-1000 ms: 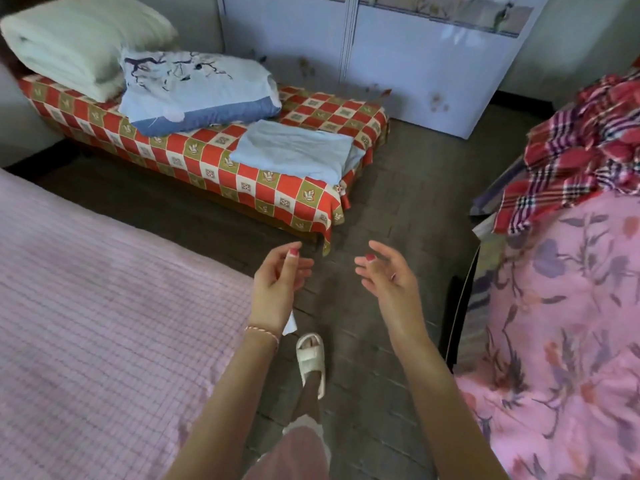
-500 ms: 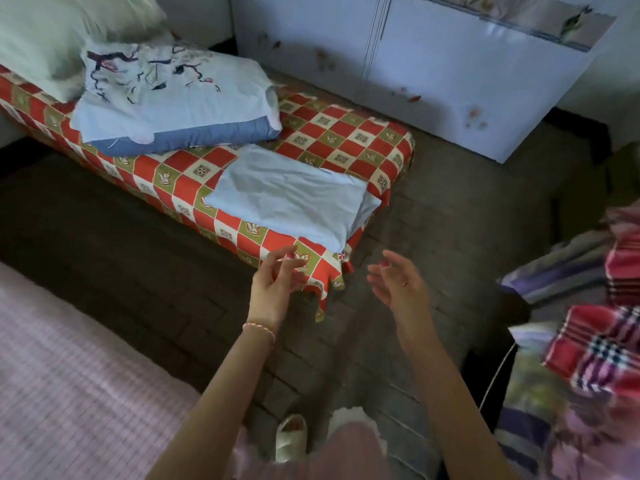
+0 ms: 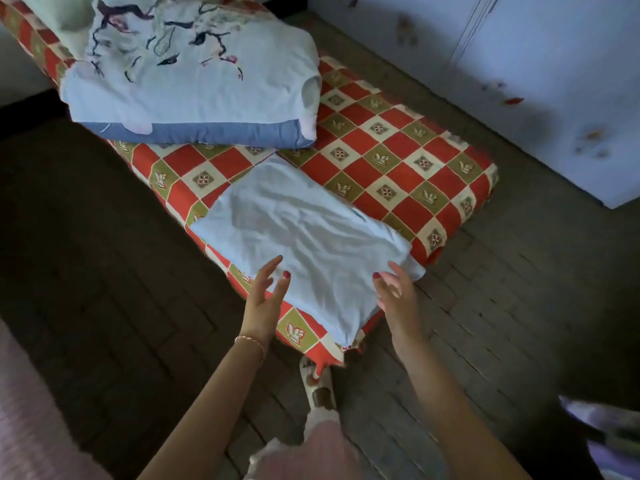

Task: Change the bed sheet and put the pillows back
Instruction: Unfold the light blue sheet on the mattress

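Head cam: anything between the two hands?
Only the near end of the folded light blue sheet lies between left hand and right hand, per head view.

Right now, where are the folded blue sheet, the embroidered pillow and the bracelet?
folded blue sheet point(image 3: 304, 244): head view, its middle.
embroidered pillow point(image 3: 194, 74): head view, top face.
bracelet point(image 3: 250, 341): head view, on left wrist.

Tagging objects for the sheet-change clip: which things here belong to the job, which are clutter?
Job:
folded light-blue sheet
left hand, open
right hand, open
embroidered pillow
pink bed

Lying about:
checkered bench
cabinet
slipper
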